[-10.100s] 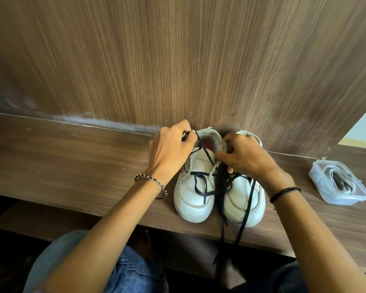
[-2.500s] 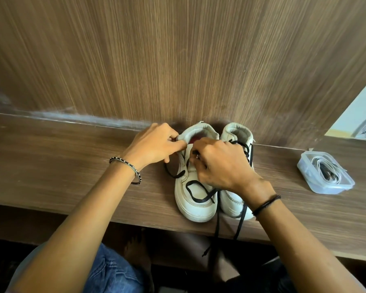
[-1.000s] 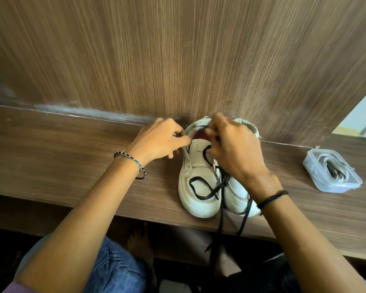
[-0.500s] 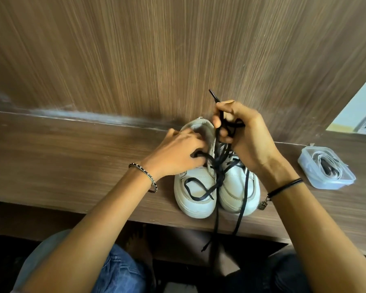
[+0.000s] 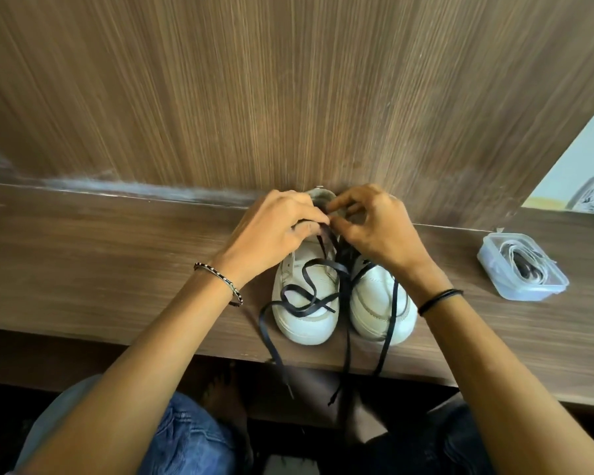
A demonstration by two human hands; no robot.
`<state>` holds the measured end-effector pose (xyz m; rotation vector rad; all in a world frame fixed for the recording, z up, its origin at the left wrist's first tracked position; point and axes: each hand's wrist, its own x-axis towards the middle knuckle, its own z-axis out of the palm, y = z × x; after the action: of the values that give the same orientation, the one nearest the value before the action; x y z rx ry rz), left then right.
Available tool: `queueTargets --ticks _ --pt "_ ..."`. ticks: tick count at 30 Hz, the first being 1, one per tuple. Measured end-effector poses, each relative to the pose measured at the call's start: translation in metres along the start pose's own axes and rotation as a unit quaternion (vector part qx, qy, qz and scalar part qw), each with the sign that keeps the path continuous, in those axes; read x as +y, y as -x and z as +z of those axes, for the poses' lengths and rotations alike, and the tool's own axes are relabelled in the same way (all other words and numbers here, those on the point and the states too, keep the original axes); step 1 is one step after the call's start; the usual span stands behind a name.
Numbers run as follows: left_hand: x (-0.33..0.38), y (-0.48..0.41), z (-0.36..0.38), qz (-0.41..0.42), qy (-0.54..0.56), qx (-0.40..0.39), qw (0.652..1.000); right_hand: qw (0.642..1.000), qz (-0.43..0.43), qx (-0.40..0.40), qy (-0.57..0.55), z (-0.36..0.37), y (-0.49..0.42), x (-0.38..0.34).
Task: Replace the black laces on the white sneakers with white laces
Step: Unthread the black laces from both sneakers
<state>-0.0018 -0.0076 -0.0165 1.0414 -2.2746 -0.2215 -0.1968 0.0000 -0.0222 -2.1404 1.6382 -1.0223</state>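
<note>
Black lace (image 5: 346, 296) pinched in my left hand (image 5: 275, 231) and right hand (image 5: 379, 231) above the sneakers (image 5: 306, 323) on the shelf (image 5: 117, 262); loose ends dangle off the edge, white laces (image 5: 515, 265) sit in the box (image 5: 528, 293) at right.

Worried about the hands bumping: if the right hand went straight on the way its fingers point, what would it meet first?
Likely the left hand: the right hand points leftward at its fingertips, both pinching the black lace over the left sneaker. Depth is unclear.
</note>
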Motion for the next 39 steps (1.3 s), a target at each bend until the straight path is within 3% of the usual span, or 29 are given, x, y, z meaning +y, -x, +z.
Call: queueTargets --ticks 4,6,8,10,11,14,15,17,19,24,30,33,35,37,39 --pt "0.004 0.003 -0.002 -0.113 0.157 0.096 0.976 0.999 0.040 0.002 -0.026 -0.005 0.000 -0.001" --pt "0.002 0.001 -0.003 -0.200 0.340 0.146 0.907 0.999 0.031 0.007 -0.014 -0.005 0.001 -0.002" --pt "-0.001 -0.003 -0.008 -0.269 0.482 0.193 0.811 1.000 0.025 0.004 -0.018 -0.003 0.002 -0.003" --pt "-0.006 -0.006 -0.016 -0.307 0.540 0.235 0.748 0.999 0.026 0.000 -0.025 -0.003 0.001 -0.003" --pt "-0.010 -0.007 -0.021 -0.309 0.518 0.241 0.760 0.999 0.024 -0.002 -0.027 -0.004 0.000 -0.003" --pt "-0.014 -0.004 -0.031 -0.210 0.298 0.158 0.918 1.000 0.015 -0.002 -0.024 -0.003 -0.001 -0.004" --pt "-0.013 -0.001 -0.030 -0.159 0.226 0.086 0.957 1.000 0.012 -0.002 -0.019 -0.003 -0.001 -0.004" --pt "-0.009 0.004 -0.023 -0.115 0.099 -0.094 0.984 1.000 0.011 -0.003 -0.013 -0.002 -0.001 -0.003" --pt "-0.007 0.009 -0.014 -0.110 0.002 -0.196 0.974 1.000 0.010 -0.004 -0.014 -0.002 -0.002 -0.001" --pt "-0.010 0.008 -0.019 -0.103 -0.039 -0.211 0.971 1.000 0.006 -0.009 -0.013 -0.002 -0.003 0.001" --pt "0.003 0.009 -0.018 -0.038 -0.180 -0.174 0.967 1.000 -0.002 -0.015 -0.011 -0.003 -0.003 0.002" --pt "-0.003 0.009 -0.024 -0.065 -0.202 -0.114 0.970 1.000 -0.003 -0.015 -0.011 -0.004 -0.003 0.002" --pt "-0.008 0.009 -0.027 -0.119 -0.134 -0.031 0.983 1.000 -0.002 -0.019 -0.014 -0.004 -0.004 0.002" --pt "-0.006 0.005 -0.026 -0.189 0.086 0.073 0.975 1.000 -0.004 -0.023 -0.012 -0.005 -0.004 0.002" --pt "0.006 -0.001 -0.025 -0.265 0.333 0.127 0.896 1.000 -0.006 -0.024 -0.010 -0.005 -0.005 0.003"
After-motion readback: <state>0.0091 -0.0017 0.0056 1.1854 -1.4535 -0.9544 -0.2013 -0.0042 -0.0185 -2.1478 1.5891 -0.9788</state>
